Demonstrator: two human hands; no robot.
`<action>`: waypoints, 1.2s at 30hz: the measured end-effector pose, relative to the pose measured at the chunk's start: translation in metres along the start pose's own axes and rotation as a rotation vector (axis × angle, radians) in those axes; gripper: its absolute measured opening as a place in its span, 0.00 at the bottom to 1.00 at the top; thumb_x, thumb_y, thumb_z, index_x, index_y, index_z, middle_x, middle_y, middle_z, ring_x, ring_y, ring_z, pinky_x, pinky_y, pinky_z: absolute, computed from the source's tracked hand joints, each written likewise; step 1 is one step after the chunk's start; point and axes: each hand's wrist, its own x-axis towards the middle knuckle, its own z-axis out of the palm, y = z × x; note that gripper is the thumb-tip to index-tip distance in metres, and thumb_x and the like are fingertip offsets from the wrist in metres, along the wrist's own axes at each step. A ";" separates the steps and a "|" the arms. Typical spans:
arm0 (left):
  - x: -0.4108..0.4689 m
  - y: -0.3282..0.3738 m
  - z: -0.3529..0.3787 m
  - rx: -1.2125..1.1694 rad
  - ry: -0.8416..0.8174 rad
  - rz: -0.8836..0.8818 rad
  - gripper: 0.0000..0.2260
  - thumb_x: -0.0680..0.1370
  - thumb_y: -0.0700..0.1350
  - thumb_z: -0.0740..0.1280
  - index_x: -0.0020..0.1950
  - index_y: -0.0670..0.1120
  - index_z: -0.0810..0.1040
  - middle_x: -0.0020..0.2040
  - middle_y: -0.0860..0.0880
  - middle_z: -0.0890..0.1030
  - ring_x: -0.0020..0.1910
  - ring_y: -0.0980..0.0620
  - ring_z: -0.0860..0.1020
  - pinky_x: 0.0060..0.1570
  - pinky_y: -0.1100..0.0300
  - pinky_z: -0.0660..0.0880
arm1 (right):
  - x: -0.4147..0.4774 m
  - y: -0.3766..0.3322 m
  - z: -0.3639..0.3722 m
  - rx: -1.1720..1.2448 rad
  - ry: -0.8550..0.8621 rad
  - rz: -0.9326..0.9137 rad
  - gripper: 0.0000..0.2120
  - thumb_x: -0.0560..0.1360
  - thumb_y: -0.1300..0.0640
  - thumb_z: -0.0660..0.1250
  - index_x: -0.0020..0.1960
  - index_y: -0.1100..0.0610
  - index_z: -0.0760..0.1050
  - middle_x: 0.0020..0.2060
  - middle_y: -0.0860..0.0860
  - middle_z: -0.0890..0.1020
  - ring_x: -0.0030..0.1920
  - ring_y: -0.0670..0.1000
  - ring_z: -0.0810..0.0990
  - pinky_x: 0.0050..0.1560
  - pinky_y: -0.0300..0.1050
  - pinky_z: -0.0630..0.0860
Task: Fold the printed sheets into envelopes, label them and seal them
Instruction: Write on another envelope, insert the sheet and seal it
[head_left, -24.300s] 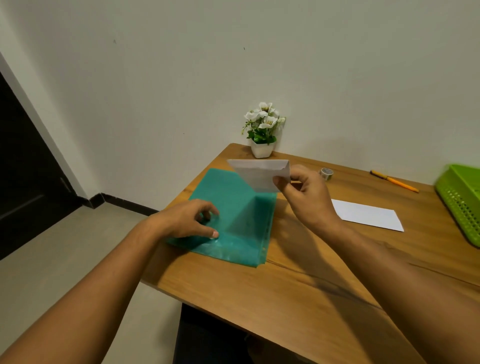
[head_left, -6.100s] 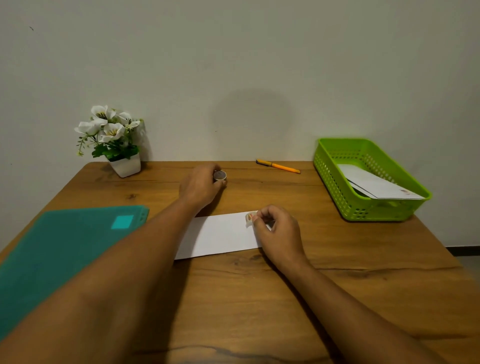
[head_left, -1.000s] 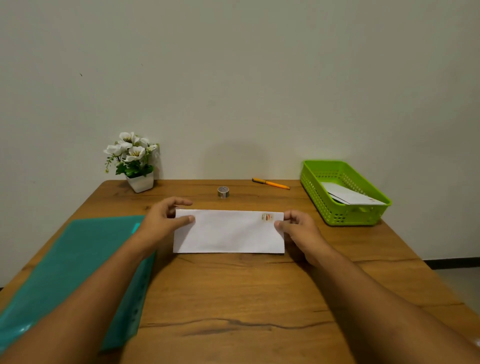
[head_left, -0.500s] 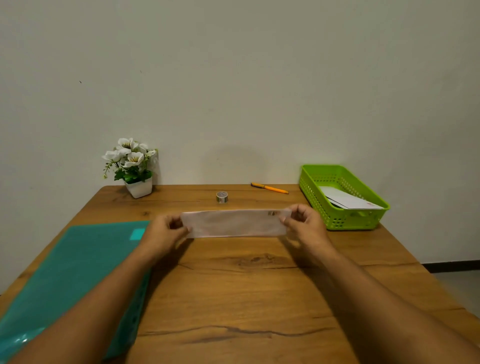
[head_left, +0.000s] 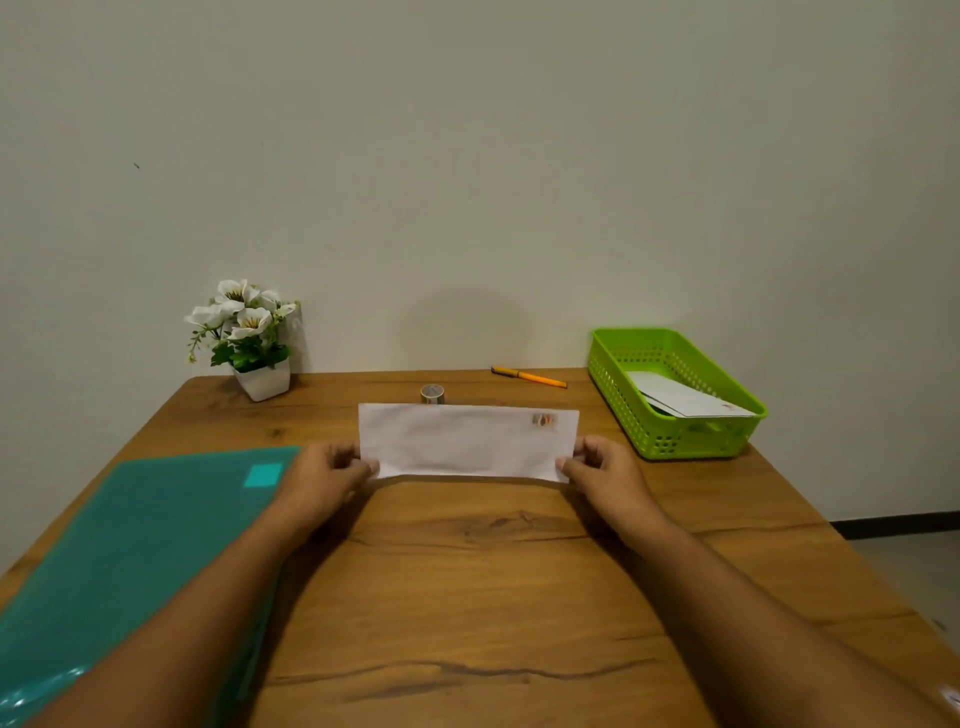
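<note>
We're pinching the white envelope (head_left: 467, 439) at both ends: left hand (head_left: 324, 475) at nine o'clock, right hand (head_left: 605, 475) at three.

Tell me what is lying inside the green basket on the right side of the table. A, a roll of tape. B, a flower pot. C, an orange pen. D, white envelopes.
D: white envelopes lie inside the green basket, while the orange pen and the tape roll sit outside it on the table.
</note>
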 end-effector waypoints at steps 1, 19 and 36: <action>0.001 0.003 -0.002 -0.088 0.008 0.000 0.03 0.80 0.44 0.70 0.50 0.46 0.82 0.44 0.45 0.84 0.45 0.48 0.82 0.42 0.58 0.77 | 0.001 -0.004 -0.004 0.043 -0.006 0.005 0.05 0.79 0.66 0.71 0.45 0.59 0.80 0.37 0.54 0.84 0.34 0.45 0.80 0.34 0.38 0.75; 0.061 0.183 0.125 -0.824 -0.167 0.070 0.11 0.80 0.44 0.73 0.59 0.40 0.80 0.52 0.43 0.85 0.47 0.49 0.85 0.43 0.59 0.84 | -0.021 -0.009 -0.150 0.584 0.307 0.280 0.02 0.79 0.66 0.71 0.51 0.64 0.78 0.36 0.59 0.85 0.36 0.54 0.87 0.36 0.44 0.86; 0.018 0.186 0.246 0.423 -0.234 0.890 0.26 0.78 0.58 0.69 0.74 0.52 0.73 0.71 0.53 0.76 0.71 0.51 0.70 0.69 0.51 0.69 | 0.023 -0.002 -0.114 0.843 0.659 0.387 0.05 0.81 0.68 0.68 0.46 0.65 0.75 0.38 0.60 0.83 0.35 0.56 0.86 0.36 0.47 0.85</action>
